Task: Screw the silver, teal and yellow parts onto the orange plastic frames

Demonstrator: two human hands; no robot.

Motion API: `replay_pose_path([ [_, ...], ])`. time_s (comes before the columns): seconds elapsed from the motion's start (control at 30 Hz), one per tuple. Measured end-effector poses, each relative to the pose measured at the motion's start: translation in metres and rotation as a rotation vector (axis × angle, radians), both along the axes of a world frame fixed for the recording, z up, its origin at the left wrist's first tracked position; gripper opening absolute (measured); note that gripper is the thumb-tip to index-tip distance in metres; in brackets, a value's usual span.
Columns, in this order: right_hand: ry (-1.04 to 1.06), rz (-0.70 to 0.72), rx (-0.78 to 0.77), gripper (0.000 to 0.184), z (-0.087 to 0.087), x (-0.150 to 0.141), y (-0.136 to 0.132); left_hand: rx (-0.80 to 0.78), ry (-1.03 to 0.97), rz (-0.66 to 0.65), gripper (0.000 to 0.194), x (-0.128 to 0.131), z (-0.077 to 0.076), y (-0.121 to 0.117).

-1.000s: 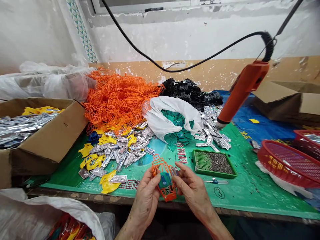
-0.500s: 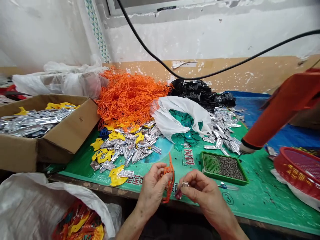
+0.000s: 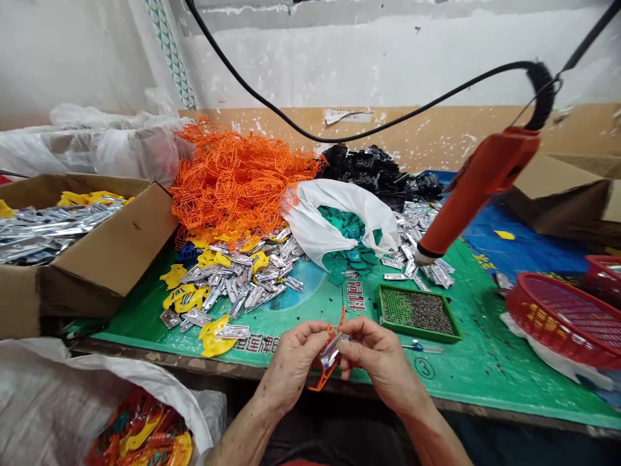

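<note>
My left hand (image 3: 291, 362) is closed on a small orange plastic frame (image 3: 324, 375), held edge-on above the table's front edge. My right hand (image 3: 378, 359) pinches a shiny silver metal piece (image 3: 332, 349) against that frame. Both hands meet at the frame, fingers curled. Just beyond them a green tray (image 3: 416, 313) holds several tiny screws. An orange electric screwdriver (image 3: 473, 188) hangs on a black cord over the table's right half, tip down.
A heap of orange frames (image 3: 233, 181), loose silver pieces (image 3: 242, 285), yellow parts and a white bag of green parts (image 3: 339, 226) cover the green mat. A cardboard box (image 3: 87, 252) stands left, red baskets (image 3: 563, 317) right, a bag of finished pieces (image 3: 140, 433) lower left.
The frame was turned from flat-on to edge-on. My right hand brought the silver piece onto the frame. The view swung left and back, so the hanging screwdriver shifted.
</note>
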State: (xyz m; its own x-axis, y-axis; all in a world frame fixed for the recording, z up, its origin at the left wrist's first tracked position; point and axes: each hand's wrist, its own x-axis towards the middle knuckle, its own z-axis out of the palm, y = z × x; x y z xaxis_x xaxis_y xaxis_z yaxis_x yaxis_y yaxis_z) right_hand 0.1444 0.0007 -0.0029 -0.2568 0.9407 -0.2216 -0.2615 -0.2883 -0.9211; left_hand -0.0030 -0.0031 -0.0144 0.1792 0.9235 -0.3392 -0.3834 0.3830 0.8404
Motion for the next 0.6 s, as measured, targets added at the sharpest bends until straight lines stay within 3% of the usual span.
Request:
replay_pose_path([
  [0.2, -0.019, -0.046, 0.001, 0.033, -0.001, 0.008, 0.002, 0.006, 0.075, 0.035, 0.028, -0.006, -0.002, 0.002],
  [0.6, -0.023, -0.119, 0.012, 0.034, -0.007, -0.002, -0.004, 0.044, 0.125, -0.060, 0.033, -0.007, 0.005, -0.004],
])
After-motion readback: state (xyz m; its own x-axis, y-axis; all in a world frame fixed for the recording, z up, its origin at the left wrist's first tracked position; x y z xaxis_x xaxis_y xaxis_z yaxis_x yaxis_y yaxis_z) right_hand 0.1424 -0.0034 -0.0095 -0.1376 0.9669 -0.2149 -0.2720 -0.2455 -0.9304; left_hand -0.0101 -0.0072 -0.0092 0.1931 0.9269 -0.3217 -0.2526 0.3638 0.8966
